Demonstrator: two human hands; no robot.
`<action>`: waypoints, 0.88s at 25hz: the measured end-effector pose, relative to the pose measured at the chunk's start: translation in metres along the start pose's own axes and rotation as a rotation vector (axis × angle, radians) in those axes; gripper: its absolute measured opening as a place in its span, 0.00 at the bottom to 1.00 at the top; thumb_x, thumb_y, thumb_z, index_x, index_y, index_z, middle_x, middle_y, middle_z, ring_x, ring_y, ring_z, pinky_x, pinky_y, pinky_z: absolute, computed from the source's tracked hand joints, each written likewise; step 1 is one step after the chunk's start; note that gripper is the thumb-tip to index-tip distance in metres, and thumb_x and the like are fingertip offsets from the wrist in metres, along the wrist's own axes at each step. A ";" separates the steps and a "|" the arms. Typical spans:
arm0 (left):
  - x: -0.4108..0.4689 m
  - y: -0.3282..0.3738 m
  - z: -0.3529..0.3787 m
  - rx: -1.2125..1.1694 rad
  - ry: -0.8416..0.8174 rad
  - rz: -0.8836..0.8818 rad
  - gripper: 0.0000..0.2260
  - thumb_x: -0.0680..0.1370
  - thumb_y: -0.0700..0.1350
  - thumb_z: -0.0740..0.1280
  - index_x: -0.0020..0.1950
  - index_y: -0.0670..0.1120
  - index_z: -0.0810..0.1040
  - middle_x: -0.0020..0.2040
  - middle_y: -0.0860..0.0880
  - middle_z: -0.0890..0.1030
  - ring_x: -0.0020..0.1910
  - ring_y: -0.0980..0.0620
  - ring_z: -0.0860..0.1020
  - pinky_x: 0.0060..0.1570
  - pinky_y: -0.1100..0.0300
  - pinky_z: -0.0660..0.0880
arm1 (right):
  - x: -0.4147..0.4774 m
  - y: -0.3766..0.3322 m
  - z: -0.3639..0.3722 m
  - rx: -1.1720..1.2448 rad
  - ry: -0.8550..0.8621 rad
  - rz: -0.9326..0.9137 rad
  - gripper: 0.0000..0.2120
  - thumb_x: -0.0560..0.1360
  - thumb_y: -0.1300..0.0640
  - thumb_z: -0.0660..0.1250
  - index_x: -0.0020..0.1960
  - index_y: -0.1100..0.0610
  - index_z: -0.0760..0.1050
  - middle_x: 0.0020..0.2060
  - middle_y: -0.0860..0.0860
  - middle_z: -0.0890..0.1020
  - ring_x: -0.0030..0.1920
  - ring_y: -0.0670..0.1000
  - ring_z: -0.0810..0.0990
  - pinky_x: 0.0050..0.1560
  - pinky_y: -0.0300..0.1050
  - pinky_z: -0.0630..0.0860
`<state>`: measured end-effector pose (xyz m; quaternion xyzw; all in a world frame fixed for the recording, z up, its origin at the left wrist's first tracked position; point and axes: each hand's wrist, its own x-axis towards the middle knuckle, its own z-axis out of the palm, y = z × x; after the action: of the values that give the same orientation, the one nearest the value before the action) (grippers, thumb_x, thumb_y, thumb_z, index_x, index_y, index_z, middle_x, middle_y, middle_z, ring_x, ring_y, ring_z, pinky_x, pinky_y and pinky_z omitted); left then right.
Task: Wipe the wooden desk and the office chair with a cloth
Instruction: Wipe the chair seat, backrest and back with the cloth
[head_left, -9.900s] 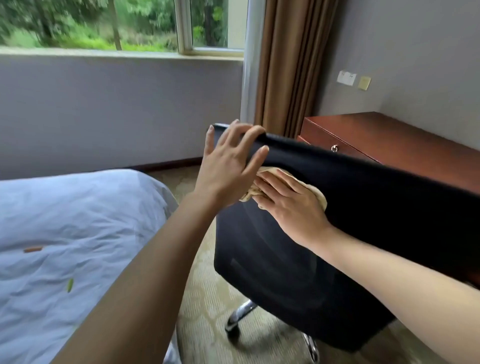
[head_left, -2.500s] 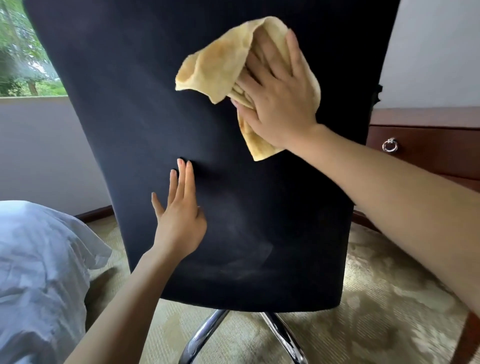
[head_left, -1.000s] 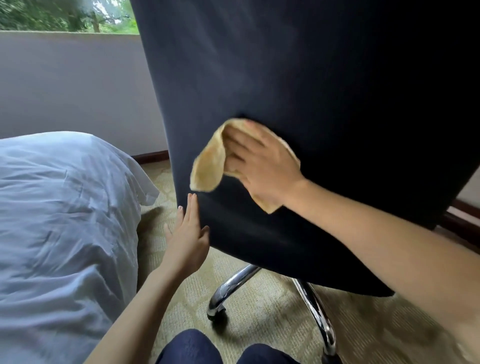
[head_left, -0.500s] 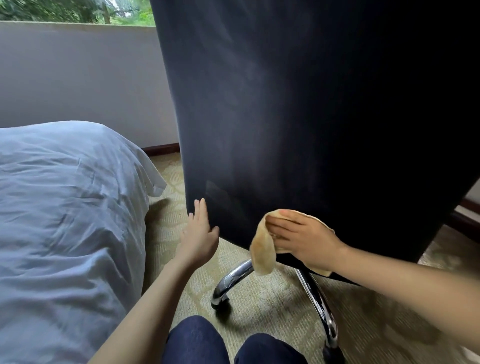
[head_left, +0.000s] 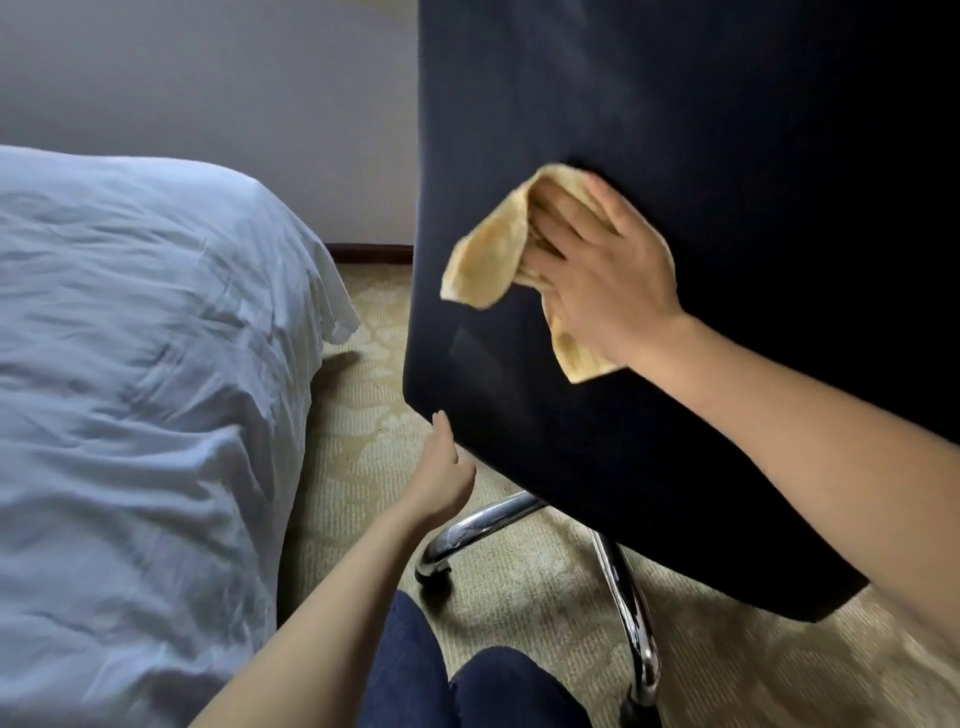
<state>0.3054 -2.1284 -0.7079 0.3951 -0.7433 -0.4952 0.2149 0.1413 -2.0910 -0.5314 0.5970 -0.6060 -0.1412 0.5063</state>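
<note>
The light is soft and rather dim. The white bed sheet (head_left: 130, 364) is the brightest area, while the chair back (head_left: 753, 130) goes almost black toward the top right corner. The chrome leg (head_left: 483, 525) carries small highlights. The carpet (head_left: 805, 675) at the lower right edge is blurred.

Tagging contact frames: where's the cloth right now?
Head view, right of centre: the cloth is held by the right hand against the rear of the chair back, above the chrome base.
</note>
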 end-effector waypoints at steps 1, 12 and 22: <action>-0.001 -0.001 -0.002 -0.014 0.004 0.004 0.31 0.78 0.34 0.55 0.77 0.42 0.43 0.78 0.46 0.50 0.72 0.58 0.53 0.66 0.66 0.52 | 0.016 -0.003 0.000 -0.018 -0.005 0.015 0.25 0.80 0.45 0.41 0.76 0.47 0.47 0.76 0.47 0.51 0.76 0.50 0.43 0.72 0.52 0.31; -0.011 -0.020 -0.025 0.079 0.056 -0.084 0.33 0.78 0.35 0.54 0.77 0.42 0.37 0.78 0.45 0.43 0.77 0.45 0.50 0.75 0.52 0.51 | 0.018 -0.121 0.041 -0.113 -0.205 -0.279 0.27 0.81 0.46 0.43 0.76 0.51 0.39 0.76 0.53 0.41 0.75 0.56 0.37 0.67 0.59 0.28; -0.007 -0.024 -0.010 0.088 -0.013 -0.134 0.32 0.79 0.34 0.55 0.77 0.40 0.39 0.78 0.43 0.42 0.77 0.46 0.45 0.75 0.51 0.49 | -0.100 -0.112 0.066 0.035 -0.298 -0.495 0.25 0.82 0.51 0.44 0.77 0.51 0.44 0.77 0.50 0.45 0.75 0.52 0.39 0.63 0.55 0.19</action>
<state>0.3257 -2.1326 -0.7251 0.4497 -0.7378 -0.4777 0.1589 0.1320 -2.0604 -0.6922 0.7082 -0.5119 -0.3362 0.3513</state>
